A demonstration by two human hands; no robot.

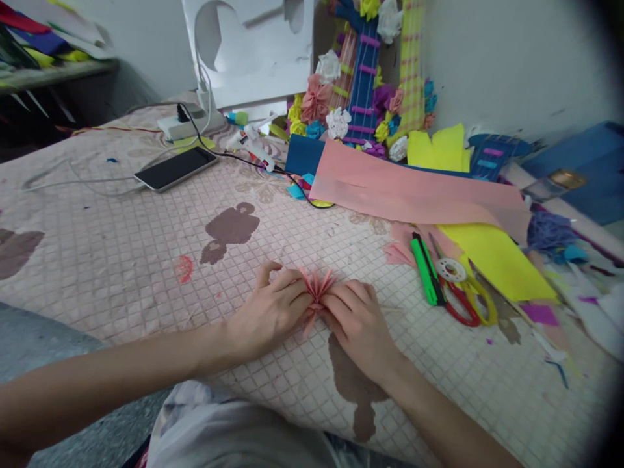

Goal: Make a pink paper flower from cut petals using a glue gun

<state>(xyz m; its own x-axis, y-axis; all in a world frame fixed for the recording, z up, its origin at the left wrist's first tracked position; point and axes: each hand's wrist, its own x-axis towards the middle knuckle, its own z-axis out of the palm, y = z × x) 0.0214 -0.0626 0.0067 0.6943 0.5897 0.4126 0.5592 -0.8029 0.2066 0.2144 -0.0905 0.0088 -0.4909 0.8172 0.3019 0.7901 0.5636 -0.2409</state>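
Observation:
A pink pleated paper flower (318, 286) is pinched between my two hands over the patterned tablecloth (160, 286). My left hand (277, 309) grips its left side, fingers closed. From the right, my right hand (358, 318) holds the flower near its gathered middle. The folds fan out upward between my fingertips, and a smaller pink piece hangs below. A thin pale stick (391, 309) shows just past my right hand; whether I hold it is hidden.
To the right lie a green utility knife (427, 270), scissors (482, 302) and yellow paper (507, 263). Behind them stretches a long pink paper sheet (390, 188). A phone (176, 169), a power strip (182, 123) and a glue gun (256, 148) with its cable are at the back, near decorated paper guitars (363, 84).

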